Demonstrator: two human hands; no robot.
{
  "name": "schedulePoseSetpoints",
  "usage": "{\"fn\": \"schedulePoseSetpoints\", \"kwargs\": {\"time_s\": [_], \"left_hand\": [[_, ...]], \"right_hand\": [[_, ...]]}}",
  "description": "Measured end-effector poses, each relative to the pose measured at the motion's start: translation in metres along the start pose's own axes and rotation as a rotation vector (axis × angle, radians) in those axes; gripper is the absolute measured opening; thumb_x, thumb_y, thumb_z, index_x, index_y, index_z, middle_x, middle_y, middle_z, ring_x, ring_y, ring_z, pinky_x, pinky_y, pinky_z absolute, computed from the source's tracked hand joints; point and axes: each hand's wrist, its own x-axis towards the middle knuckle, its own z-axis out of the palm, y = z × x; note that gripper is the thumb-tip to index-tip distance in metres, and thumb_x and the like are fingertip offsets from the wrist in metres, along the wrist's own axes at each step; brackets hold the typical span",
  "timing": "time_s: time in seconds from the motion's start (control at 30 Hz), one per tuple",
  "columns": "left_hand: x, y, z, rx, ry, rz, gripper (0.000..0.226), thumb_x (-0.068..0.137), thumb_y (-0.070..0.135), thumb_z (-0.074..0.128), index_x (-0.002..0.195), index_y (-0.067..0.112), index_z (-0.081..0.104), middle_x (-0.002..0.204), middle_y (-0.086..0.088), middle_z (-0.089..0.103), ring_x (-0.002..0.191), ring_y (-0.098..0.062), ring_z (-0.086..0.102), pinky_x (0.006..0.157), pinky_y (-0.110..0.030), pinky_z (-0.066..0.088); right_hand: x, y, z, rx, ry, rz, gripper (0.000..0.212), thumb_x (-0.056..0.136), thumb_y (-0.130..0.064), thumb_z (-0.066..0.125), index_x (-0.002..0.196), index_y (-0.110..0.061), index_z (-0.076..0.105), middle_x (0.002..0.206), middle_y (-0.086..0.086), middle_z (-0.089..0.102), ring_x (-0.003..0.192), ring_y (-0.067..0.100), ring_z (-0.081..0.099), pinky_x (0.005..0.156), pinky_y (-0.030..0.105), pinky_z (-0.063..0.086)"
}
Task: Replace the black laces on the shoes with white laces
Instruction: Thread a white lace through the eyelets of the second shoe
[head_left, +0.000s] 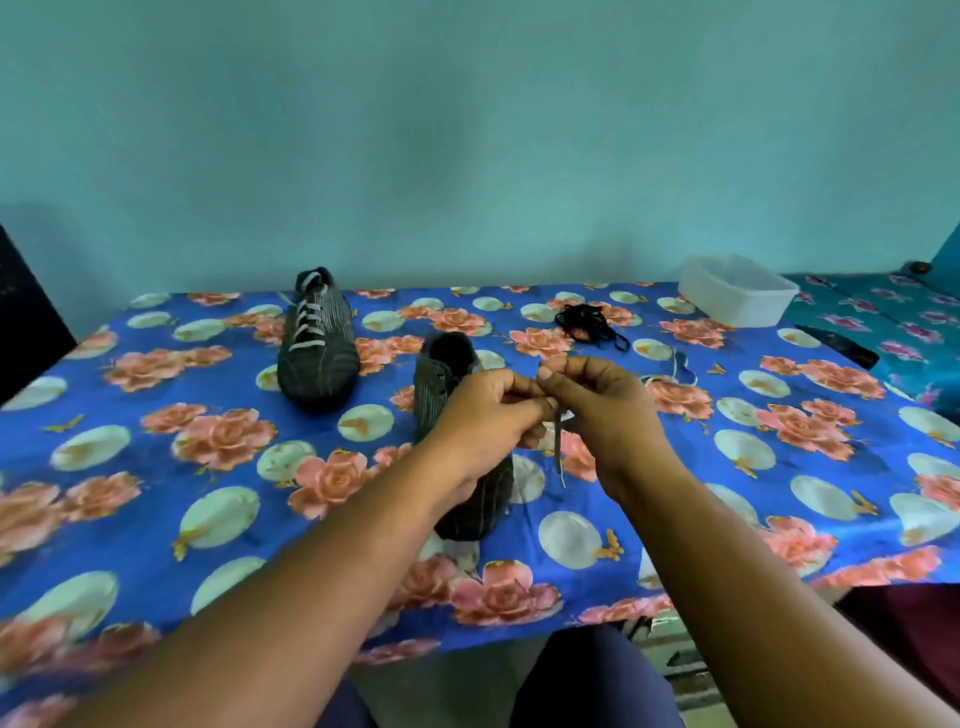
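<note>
— White lacing already ran up the far shoe (318, 338), which sat at about ten o'clock from the hands on the flowered tablecloth (156, 415). So was half the job done?

— I judged it so. The removed black laces (589, 323) lay in a heap at about one o'clock, near the white plastic tub (735, 297), and I saw no black lace in either shoe.

— And the near shoe (447, 395)?

— It stood right under the hands, toe toward the person, and as far as I could see its eyelets were bare (the hands hid much of it). That one was left to lace.

— What were the hands doing?

— Both met just above it. The left hand (483, 415) had its fingers curled and pinched the white lace (558, 441); the right hand (597, 405) pinched the same lace just beside it, thumb against forefinger. A short end hung down between the wrists, and the rest seemed to trail off toward three o'clock.

— Threading begun?

— Not that I could tell; they looked to be readying the tip.
</note>
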Motion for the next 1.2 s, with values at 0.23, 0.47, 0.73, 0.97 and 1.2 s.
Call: {"fn": "schedulePoseSetpoints", "kwargs": {"time_s": [0.23, 0.47, 0.73, 0.97, 1.2], "left_hand": [[-0.033, -0.010, -0.047, -0.076, 0.026, 0.000, 0.008, 0.095, 0.007, 0.065, 0.101, 0.008, 0.071, 0.086, -0.008, 0.074, 0.078, -0.016, 0.069, 0.074, -0.027, 0.058], [-0.033, -0.003, -0.061, -0.228, -0.033, -0.135, 0.021, 0.098, 0.001, 0.052, 0.090, 0.007, 0.070, 0.087, -0.014, 0.075, 0.069, -0.018, 0.069, 0.063, -0.024, 0.057], [-0.024, 0.001, -0.047, -0.154, -0.111, -0.111, 0.012, 0.098, 0.000, 0.062, 0.103, 0.010, 0.068, 0.072, 0.003, 0.068, 0.062, -0.007, 0.060, 0.061, -0.019, 0.052], [-0.022, 0.001, -0.047, 0.150, 0.048, 0.012, 0.011, 0.091, 0.013, 0.075, 0.103, 0.015, 0.075, 0.082, 0.009, 0.073, 0.063, -0.002, 0.061, 0.055, -0.012, 0.046], [-0.020, -0.013, -0.078, 0.345, 0.195, 0.076, 0.012, 0.088, 0.016, 0.075, 0.090, 0.027, 0.079, 0.074, 0.013, 0.073, 0.066, -0.007, 0.068, 0.064, -0.034, 0.057]], "right_hand": [[-0.013, 0.010, 0.040, -0.161, -0.113, -0.059, 0.017, 0.093, -0.026, 0.072, 0.107, -0.018, 0.075, 0.100, 0.014, 0.073, 0.081, 0.015, 0.071, 0.077, 0.030, 0.060], [-0.005, 0.027, 0.042, -0.603, -0.125, -0.270, 0.031, 0.096, -0.051, 0.053, 0.123, -0.044, 0.068, 0.100, -0.002, 0.048, 0.094, 0.010, 0.052, 0.091, 0.033, 0.047], [-0.006, 0.027, 0.028, -0.765, -0.019, -0.254, 0.036, 0.088, -0.067, 0.044, 0.106, -0.044, 0.066, 0.108, -0.003, 0.044, 0.115, 0.019, 0.039, 0.102, 0.041, 0.035], [0.006, 0.040, 0.007, -0.755, -0.133, -0.335, 0.051, 0.081, -0.092, 0.026, 0.084, -0.052, 0.058, 0.105, -0.011, 0.055, 0.114, 0.021, 0.044, 0.100, 0.044, 0.038], [0.032, 0.064, -0.060, -1.110, -0.275, -0.503, 0.049, 0.090, -0.081, 0.030, 0.086, -0.044, 0.062, 0.104, -0.015, 0.052, 0.110, 0.026, 0.050, 0.091, 0.050, 0.041]]}}
